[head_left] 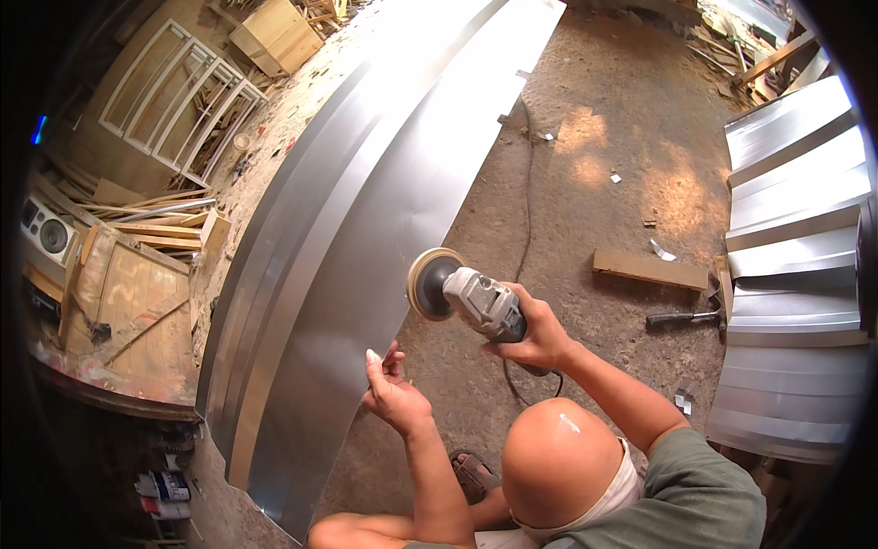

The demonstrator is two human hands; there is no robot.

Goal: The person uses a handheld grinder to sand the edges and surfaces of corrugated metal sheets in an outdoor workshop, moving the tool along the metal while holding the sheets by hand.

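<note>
Left hand (391, 392) pinching metal sheet (366, 210) edge, lower centre; right hand (540, 334) clasping angle grinder (466, 297), disc just right of edge, sheet long axis running to upper right.

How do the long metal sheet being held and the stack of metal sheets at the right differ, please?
The long metal sheet lies on the dirt floor, smooth with a folded lengthwise edge; the stacked sheets are ribbed and piled. The left hand grips the long sheet's edge, with the grinder beside it; the stack is untouched. Both are shiny silver.

Right hand (533, 331) grips angle grinder (466, 297); left hand (391, 389) pinches metal sheet (366, 229) edge; hammer (688, 317) on ground.
</note>
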